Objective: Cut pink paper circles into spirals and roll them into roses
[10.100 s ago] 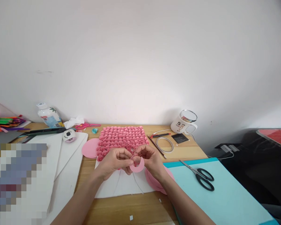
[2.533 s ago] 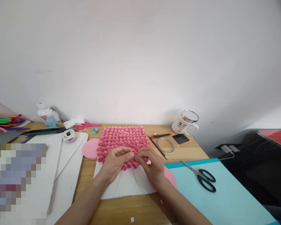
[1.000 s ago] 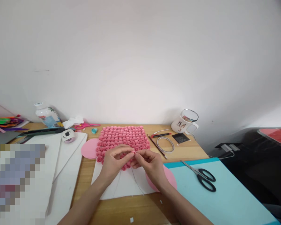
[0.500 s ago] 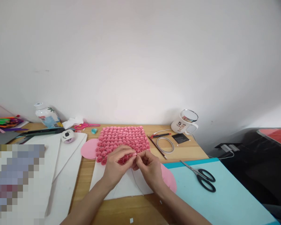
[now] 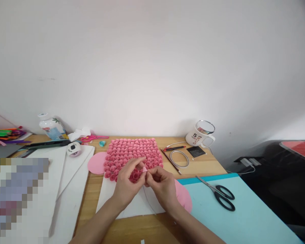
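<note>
Between my two hands is a small pink paper piece (image 5: 144, 169), mostly covered by fingers. My left hand (image 5: 129, 181) pinches it with thumb and fingers, the index finger arched above. My right hand (image 5: 162, 184) grips its other side with closed fingertips. Just behind the hands, rows of pink paper roses (image 5: 132, 149) cover the far part of a white sheet (image 5: 117, 200). Pink paper circles (image 5: 97, 163) lie at the left of the roses, and more pink rounds (image 5: 184, 196) show beside my right wrist.
Black-handled scissors (image 5: 220, 195) lie on a light blue board (image 5: 244, 210) at right. Behind are a white mug (image 5: 197, 135), a coiled cable (image 5: 179, 158) and pencils (image 5: 171, 162). At left stand a bottle (image 5: 51, 127), a tape dispenser (image 5: 73, 149), pink scissors (image 5: 94, 138) and white boards (image 5: 76, 176).
My left index finger has lifted and the fingers have opened a little around the pink paper piece, so more of it shows. The right hand keeps its pinch. The view has shifted slightly.
</note>
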Tool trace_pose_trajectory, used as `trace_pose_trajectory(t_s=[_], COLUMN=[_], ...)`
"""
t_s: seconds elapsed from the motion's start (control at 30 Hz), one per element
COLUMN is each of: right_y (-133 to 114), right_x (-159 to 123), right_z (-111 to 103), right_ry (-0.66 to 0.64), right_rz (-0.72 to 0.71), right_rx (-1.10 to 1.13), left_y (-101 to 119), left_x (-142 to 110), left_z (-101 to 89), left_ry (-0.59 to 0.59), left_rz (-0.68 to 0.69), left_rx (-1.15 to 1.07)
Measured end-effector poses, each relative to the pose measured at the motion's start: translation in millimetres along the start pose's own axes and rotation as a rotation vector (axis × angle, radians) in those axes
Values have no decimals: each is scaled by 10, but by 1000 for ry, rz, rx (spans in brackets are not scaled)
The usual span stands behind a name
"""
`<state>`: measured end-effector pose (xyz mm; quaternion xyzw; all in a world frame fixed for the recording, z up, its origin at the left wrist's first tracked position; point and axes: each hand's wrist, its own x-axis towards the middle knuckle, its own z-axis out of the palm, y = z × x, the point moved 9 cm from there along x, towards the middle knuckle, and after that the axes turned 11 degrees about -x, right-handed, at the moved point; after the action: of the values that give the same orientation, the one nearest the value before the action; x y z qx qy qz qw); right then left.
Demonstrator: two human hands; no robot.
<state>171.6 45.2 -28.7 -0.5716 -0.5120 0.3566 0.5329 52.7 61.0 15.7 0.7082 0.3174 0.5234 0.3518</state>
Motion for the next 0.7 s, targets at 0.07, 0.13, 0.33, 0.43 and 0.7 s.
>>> trace_pose_trajectory(t_s=[0.07,0.13,0.33,0.43,0.7], right_y=[-48,-75,51,70,-54], right_x=[-15,-18,29,28,8], right_z=[-37,-59,19,25,-72], right_ry=[45,64,-37,-34,50], right_rz=[-56,-70,138,152,-4], right_rx=[-69,-92,102,133,-54], left_y=[7,-11,-7,7,-73], left_x=[-7,-14,-19,-18,-19], left_z=[4,12,36,34,33], left_ry=[4,0,-21,-8,4], left_rz=[-3,-23,8,26,-68], left_rx=[0,-5,-9,19,-16])
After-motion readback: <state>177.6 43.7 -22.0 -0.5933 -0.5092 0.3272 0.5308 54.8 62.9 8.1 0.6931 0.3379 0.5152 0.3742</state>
